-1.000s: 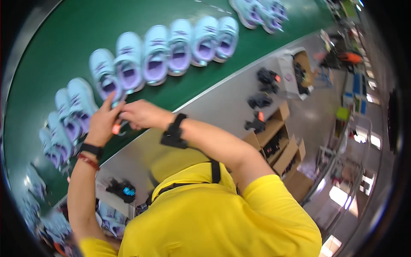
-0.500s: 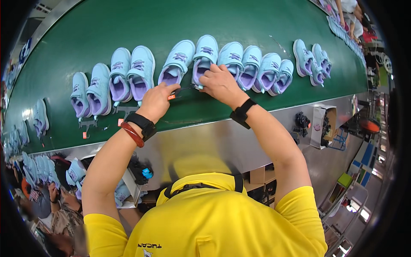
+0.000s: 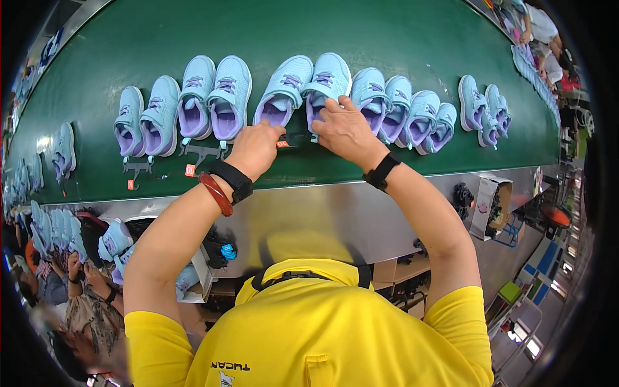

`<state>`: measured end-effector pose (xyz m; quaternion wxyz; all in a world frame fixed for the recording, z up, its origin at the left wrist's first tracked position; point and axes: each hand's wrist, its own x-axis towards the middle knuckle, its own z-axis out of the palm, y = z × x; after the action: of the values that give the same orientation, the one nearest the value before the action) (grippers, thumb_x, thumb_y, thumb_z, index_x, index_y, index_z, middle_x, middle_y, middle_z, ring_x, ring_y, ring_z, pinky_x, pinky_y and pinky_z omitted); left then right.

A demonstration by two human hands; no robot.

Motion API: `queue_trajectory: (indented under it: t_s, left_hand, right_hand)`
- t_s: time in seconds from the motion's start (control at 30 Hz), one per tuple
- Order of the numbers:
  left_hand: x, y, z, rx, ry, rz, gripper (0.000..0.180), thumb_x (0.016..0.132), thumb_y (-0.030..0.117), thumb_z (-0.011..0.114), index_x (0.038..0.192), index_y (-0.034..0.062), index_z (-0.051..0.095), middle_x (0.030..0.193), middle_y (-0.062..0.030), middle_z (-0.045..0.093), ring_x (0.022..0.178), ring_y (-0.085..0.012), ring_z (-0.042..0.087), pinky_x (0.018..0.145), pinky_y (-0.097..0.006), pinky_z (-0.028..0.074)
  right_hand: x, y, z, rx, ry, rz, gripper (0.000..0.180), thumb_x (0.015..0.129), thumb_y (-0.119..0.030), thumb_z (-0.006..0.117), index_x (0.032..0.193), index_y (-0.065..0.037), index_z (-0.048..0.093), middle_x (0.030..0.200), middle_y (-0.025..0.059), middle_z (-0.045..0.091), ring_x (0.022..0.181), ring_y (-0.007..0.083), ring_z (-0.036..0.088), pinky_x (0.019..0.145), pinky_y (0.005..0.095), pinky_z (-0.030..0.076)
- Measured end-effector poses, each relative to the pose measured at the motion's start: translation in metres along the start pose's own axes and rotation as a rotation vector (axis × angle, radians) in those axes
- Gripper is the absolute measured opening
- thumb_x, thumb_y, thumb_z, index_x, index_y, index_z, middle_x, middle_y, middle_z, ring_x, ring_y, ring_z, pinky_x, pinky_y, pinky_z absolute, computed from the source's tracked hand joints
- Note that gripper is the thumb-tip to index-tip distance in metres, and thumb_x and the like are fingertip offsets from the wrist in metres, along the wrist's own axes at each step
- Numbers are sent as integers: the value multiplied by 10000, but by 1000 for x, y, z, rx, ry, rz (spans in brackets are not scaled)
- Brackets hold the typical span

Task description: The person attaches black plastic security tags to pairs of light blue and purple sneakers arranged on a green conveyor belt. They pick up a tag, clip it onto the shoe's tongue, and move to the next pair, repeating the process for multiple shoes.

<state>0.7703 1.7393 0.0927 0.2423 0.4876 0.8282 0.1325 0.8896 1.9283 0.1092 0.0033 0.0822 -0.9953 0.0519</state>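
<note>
Two light blue shoes with purple linings lie side by side before me, toes pointing away. My left hand (image 3: 259,147) is closed at the heel of the left shoe (image 3: 284,90), its fingers pinching a black plastic shoe hanger (image 3: 298,137) with an orange tag (image 3: 282,144). On the right shoe (image 3: 329,77), my right hand (image 3: 348,129) grips the heel edge, thumb and fingers bent together. The hanger spans the gap between both heels; its ends are partly hidden by my fingers.
Matching pairs with hangers (image 3: 201,153) lie to the left on the green belt (image 3: 387,32). More shoes (image 3: 422,119) stand close on the right. A metal ledge (image 3: 412,216) runs along the near edge. An open box (image 3: 493,205) sits beyond it, and a co-worker (image 3: 93,316) is at lower left.
The view has turned slightly, so shoes and hands appear farther right. The hanger now lies straighter between the two heels. Both hands keep their places at the same pair.
</note>
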Motion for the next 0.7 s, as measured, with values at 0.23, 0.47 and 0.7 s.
queue_trajectory:
  t_s: [0.23,0.47,0.7]
  left_hand:
    - [-7,5,1,-27,-1,-38,319,747,-50,521,1012,67,656,878,-171,608,819,-375,609,699,-476,479]
    - [-8,6,7,-13,31,-64,299,751,-51,526,997,64,653,862,-169,604,812,-375,608,702,-464,481]
    - [-8,9,8,-3,29,-74,289,756,-43,528,991,67,655,859,-167,605,815,-365,611,702,-457,483]
  right_hand:
    - [3,0,3,36,-2,43,71,685,-198,679,718,-135,677,705,15,587,946,205,497,960,390,345]
    - [-5,-1,1,84,31,58,140,633,-238,733,708,-133,678,695,31,571,931,209,512,958,418,362]
    - [-4,1,1,96,20,56,153,629,-259,748,704,-141,685,691,31,568,936,210,510,971,412,344]
